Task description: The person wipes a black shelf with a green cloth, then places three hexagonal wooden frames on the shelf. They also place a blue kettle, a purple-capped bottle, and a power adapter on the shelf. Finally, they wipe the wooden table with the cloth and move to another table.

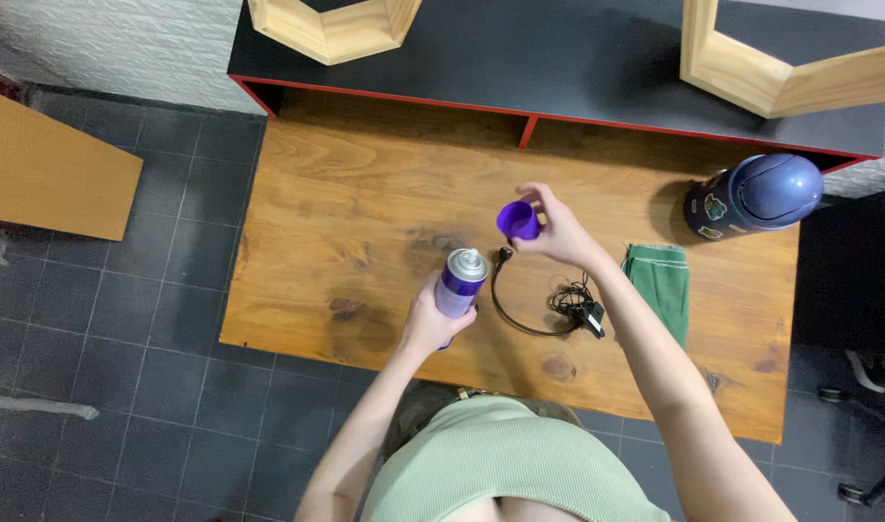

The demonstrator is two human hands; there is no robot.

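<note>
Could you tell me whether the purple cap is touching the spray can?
Apart. The head view shows the cap held in the right hand, with bare desk between it and the can in the left hand.

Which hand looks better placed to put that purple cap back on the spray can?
The right hand, probably: it already holds the purple cap just above and beside the spray can, while the left hand is busy gripping the can upright.

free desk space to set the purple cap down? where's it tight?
Widest bare patch: left part of the wooden desk, between its left edge and the spray can in the left hand. Also bare: the back strip under the black shelf. Crowded to the right: right hand with purple cap, black cable, green cloth, blue bottle.
</note>
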